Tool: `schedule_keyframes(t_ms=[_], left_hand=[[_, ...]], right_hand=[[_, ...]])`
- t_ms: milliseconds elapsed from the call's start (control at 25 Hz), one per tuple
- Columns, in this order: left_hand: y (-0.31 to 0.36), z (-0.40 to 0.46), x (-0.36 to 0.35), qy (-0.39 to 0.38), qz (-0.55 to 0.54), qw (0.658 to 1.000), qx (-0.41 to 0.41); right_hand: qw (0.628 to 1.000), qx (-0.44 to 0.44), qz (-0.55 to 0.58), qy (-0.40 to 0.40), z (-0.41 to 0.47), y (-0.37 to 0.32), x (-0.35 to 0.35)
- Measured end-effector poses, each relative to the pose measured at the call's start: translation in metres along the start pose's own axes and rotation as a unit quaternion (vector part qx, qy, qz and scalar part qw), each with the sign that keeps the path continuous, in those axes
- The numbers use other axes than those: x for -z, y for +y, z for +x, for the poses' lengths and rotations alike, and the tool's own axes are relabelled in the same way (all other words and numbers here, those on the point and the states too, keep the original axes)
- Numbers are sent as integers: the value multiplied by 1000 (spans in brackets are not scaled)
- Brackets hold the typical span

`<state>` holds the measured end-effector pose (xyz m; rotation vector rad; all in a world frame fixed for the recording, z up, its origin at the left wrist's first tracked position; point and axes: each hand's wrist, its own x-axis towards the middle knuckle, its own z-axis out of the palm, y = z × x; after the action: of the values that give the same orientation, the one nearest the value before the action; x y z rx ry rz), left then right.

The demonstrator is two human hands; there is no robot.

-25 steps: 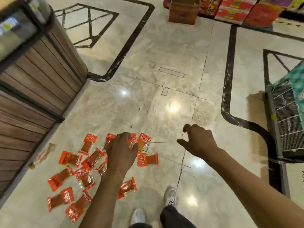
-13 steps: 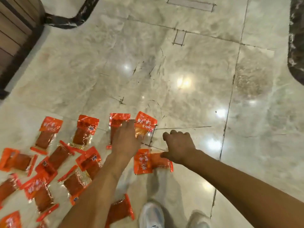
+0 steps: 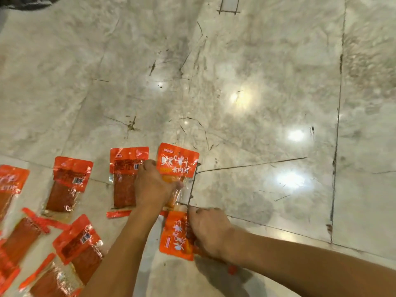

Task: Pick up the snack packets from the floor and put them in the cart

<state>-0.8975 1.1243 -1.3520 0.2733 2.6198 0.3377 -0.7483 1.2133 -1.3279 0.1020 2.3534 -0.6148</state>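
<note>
Seen from the head camera: two bare forearms reaching down to a polished marble floor [image 3: 246, 86], pale grey, crossed by thin dark joints and dotted with lamp reflections.

Left hand [image 3: 153, 185] down on the floor among the packets, fingers curled, thumb side against the lower clear part of a face-up snack packet [image 3: 177, 160] with an orange header and white lettering — apparently pinching it, though the fingertips are hidden under the knuckles, so the hold cannot be confirmed. Just left of that hand, touching it, a face-down packet [image 3: 126, 168] showing a barcode and a dark red strip inside.

Right hand [image 3: 211, 232] lower and to the right, fingers bent and laid over the right half of another orange packet [image 3: 173, 236] lying sideways on the floor; pressing or gripping cannot be told apart.

Further left, more packets loose on the floor: one upright and face-down [image 3: 69, 183], one tilted beside the left forearm [image 3: 78, 243], one cut off by the left edge [image 3: 10, 183], and several overlapping in the bottom left corner [image 3: 23, 236]. Small torn-looking orange strips between them, one just below the face-down packet [image 3: 119, 213].

All packets on the floor; no cart in view.
</note>
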Motion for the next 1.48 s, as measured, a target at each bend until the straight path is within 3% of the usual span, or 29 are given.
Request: schedule_keyframes(t_ms=[120, 280, 440, 680, 800, 960, 1120, 1280, 1480], left_hand=[[0, 3, 4, -27, -31, 999, 19], [2, -20, 10, -18, -53, 998, -5], [26, -83, 47, -20, -110, 993, -27], [122, -224, 209, -65, -249, 965, -51], [183, -309, 319, -76, -295, 950, -73], [250, -423, 473, -101, -308, 941, -102], [307, -525, 616, -107, -325, 926, -161], [322, -616, 706, -112, -332, 900, -260], [320, -714, 778, -107, -318, 867, -367]], right_hand=[[987, -87, 133, 29, -9, 18, 6], [929, -198, 294, 109, -37, 62, 17], [859, -231, 418, 184, -101, 74, 46], [689, -188, 657, 244, -283, 14, 165], [662, -162, 680, 272, -393, -23, 240], [657, -161, 665, 318, -553, -79, 351], [655, -143, 616, 413, -712, -153, 455], [631, -143, 589, 484, -844, -230, 498], [587, -131, 577, 552, -962, -328, 476]])
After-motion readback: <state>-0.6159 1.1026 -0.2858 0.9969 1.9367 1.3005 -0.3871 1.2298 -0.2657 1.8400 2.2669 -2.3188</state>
